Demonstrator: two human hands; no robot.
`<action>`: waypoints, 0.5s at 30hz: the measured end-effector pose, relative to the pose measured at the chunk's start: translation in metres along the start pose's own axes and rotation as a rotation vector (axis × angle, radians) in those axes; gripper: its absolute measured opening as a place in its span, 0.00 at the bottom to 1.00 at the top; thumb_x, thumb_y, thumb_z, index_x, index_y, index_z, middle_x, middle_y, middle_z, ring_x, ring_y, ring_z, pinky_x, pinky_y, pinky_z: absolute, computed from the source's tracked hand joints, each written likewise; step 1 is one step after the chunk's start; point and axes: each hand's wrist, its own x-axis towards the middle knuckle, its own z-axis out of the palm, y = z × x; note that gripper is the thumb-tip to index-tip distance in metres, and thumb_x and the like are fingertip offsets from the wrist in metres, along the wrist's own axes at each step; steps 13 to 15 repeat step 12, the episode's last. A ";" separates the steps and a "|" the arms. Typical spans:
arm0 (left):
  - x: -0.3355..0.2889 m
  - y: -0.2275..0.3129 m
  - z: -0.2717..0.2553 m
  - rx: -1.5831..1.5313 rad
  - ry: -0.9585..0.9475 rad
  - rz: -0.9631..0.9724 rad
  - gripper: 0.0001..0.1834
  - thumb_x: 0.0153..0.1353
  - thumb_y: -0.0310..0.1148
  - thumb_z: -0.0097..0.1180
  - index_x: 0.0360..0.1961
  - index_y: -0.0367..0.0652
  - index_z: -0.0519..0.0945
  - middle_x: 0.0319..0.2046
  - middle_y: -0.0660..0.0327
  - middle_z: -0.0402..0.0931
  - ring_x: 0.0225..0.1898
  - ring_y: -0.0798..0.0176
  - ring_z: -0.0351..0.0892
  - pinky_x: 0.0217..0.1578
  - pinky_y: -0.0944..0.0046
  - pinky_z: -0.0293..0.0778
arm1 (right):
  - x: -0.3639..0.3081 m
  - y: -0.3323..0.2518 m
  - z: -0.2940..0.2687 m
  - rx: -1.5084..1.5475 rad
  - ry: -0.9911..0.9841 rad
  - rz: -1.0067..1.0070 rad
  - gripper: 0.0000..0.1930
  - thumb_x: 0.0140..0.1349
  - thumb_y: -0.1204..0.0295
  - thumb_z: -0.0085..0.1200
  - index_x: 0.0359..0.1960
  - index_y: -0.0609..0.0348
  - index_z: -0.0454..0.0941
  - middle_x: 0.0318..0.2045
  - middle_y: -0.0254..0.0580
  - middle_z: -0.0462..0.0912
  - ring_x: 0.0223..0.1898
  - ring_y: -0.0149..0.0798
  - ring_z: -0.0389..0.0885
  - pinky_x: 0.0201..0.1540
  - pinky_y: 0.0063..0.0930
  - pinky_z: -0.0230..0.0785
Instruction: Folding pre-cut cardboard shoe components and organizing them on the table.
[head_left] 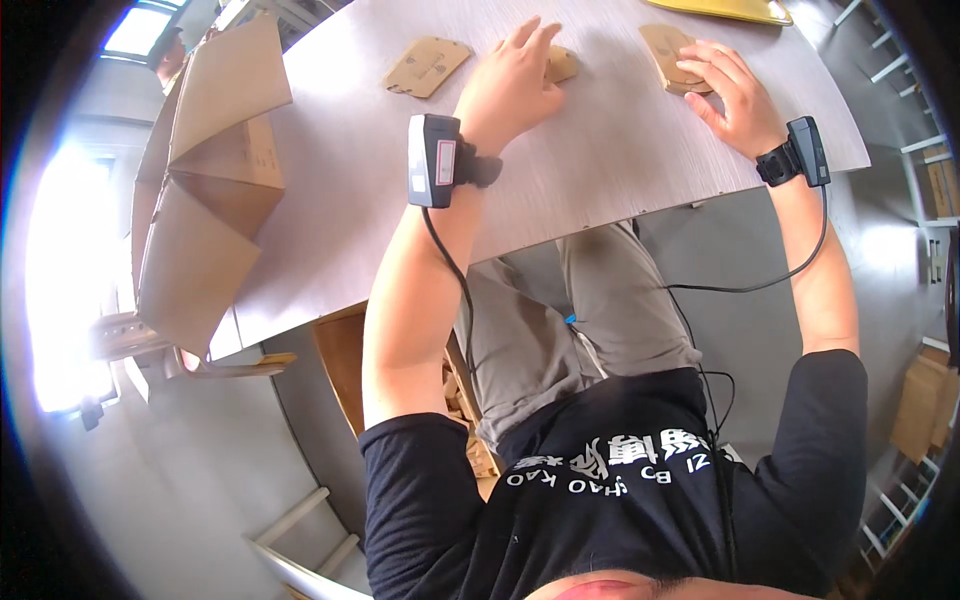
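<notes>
My left hand (pixel 512 88) lies over the table with its fingers stretched out and the thumb apart. Partly under it is a small brown cardboard piece (pixel 563 66), mostly hidden by the hand. To its left rests another flat brown cardboard piece (pixel 428 68) with clipped corners and dark printed marks. At the right, my right hand (pixel 737 103) curls its fingers over a brown cardboard stack (pixel 660 52), its thumb against the near edge. How many layers the stack has, I cannot tell. Each wrist wears a black strapped device with a cable.
The pale table (pixel 340 150) ends just in front of my lap. An opened cardboard box (pixel 215 165) stands at its left edge, flaps spread. A yellow object (pixel 730 8) lies at the far edge. Below the table, left of my legs, is a brown container (pixel 345 365). Another person (pixel 168 55) shows at far left.
</notes>
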 end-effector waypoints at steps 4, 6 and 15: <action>-0.003 -0.003 -0.023 0.122 -0.224 -0.081 0.32 0.58 0.49 0.69 0.61 0.44 0.80 0.60 0.50 0.77 0.61 0.46 0.74 0.62 0.52 0.73 | 0.000 0.000 -0.001 -0.026 0.000 0.009 0.20 0.63 0.68 0.62 0.56 0.57 0.78 0.59 0.42 0.80 0.66 0.50 0.72 0.69 0.43 0.65; -0.004 -0.008 -0.022 0.122 -0.225 -0.067 0.33 0.57 0.52 0.70 0.59 0.44 0.81 0.59 0.50 0.78 0.61 0.46 0.73 0.62 0.52 0.73 | 0.003 -0.001 -0.003 -0.047 0.012 -0.009 0.20 0.63 0.68 0.62 0.57 0.56 0.78 0.59 0.42 0.80 0.66 0.50 0.72 0.70 0.43 0.63; -0.014 -0.029 -0.030 0.040 -0.340 -0.033 0.36 0.57 0.56 0.71 0.62 0.49 0.80 0.58 0.51 0.78 0.63 0.48 0.72 0.67 0.54 0.67 | 0.018 -0.021 -0.007 0.022 0.146 -0.104 0.21 0.62 0.69 0.62 0.58 0.49 0.79 0.65 0.39 0.77 0.71 0.50 0.67 0.76 0.54 0.50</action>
